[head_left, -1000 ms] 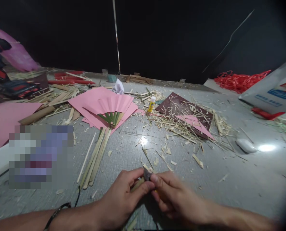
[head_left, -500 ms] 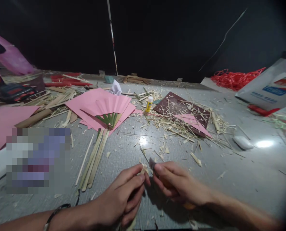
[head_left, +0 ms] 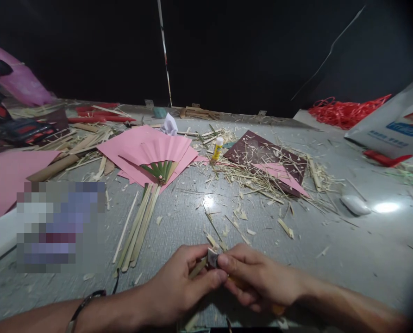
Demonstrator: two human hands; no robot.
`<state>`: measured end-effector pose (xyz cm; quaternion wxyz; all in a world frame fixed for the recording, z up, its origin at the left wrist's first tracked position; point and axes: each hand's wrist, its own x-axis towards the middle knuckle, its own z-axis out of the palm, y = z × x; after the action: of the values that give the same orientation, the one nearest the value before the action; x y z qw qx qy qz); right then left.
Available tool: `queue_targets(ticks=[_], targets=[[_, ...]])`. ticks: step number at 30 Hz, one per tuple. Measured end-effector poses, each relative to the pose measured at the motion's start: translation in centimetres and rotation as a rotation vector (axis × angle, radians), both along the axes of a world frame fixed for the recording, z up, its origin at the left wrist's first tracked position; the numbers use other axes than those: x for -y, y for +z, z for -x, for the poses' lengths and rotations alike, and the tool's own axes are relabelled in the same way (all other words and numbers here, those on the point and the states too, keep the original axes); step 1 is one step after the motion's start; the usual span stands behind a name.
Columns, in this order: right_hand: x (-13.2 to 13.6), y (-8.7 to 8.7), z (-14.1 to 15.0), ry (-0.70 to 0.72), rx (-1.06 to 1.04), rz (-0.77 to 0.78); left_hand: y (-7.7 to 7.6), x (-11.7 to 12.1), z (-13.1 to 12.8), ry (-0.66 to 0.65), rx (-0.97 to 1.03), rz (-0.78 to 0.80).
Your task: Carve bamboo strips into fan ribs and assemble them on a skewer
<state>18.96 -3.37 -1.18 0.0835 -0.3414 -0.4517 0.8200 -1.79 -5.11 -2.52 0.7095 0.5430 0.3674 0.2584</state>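
Note:
Near the front edge, my left hand [head_left: 178,282] is closed around a bamboo strip [head_left: 198,268], whose lower end shows under the palm. My right hand [head_left: 265,277] grips a knife with a yellow-orange handle, mostly covered by the fingers. Its short, wide blade [head_left: 213,258] lies against the strip's upper end, and my left thumb is close beside it. Beyond my left hand, several bamboo strips [head_left: 139,236] lie side by side. Just past them rests a pink paper fan [head_left: 165,150] with green bamboo ribs, spread on pink sheets.
A glue stick [head_left: 217,149] stands mid-table. Shavings cover a dark brown sheet [head_left: 244,148]. On the right are a white bag [head_left: 383,132], red plastic string [head_left: 347,111] and a white object [head_left: 355,205]. A power drill [head_left: 22,132] lies at left, near a blurred patch.
My right hand has brought the knife blade left onto the strip's end. The left thumb has shifted towards the blade, and the view has moved slightly.

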Motion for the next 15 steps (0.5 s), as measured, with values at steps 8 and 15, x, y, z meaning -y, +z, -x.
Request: queue_targets(ticks=[8, 15], targets=[[1.4, -1.0, 0.5, -0.135, 0.092, -0.285, -0.8, 0.6, -0.2, 0.07, 0.016, 0.05], [3.0, -2.0, 1.4, -0.231, 0.2, -0.479, -0.6, 0.5, -0.6, 0.074, -0.004, 0.03]])
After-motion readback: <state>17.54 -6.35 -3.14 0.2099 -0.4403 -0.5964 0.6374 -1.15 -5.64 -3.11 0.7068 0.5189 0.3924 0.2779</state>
